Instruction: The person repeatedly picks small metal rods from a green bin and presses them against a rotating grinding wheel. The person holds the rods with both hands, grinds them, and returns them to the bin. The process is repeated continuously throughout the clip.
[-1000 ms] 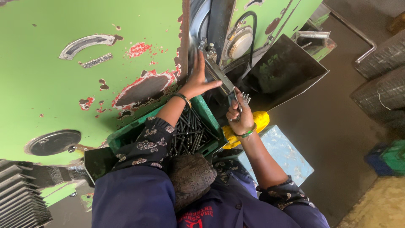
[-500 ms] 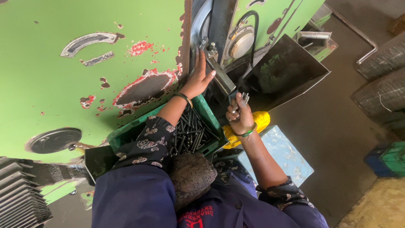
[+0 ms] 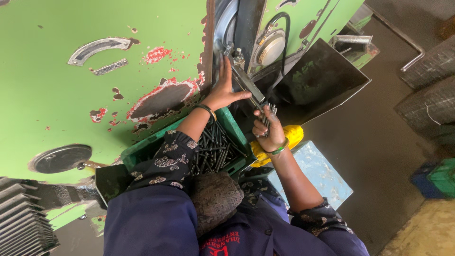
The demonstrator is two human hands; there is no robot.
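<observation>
At machine slot, head view | left hand (image 3: pixel 222 92) flat, fingers spread, on slanted grey metal bar (image 3: pixel 247 85) | right hand (image 3: pixel 268 132) lower-right, grip pinching bundle of dark steel rods (image 3: pixel 268 115), axis pointing up toward bar | right nearer.

Navy work clothes over dark floral sleeves (image 3: pixel 166 159); a dark bangle (image 3: pixel 207 109) on the left wrist, a green bangle (image 3: pixel 279 149) on the right
</observation>
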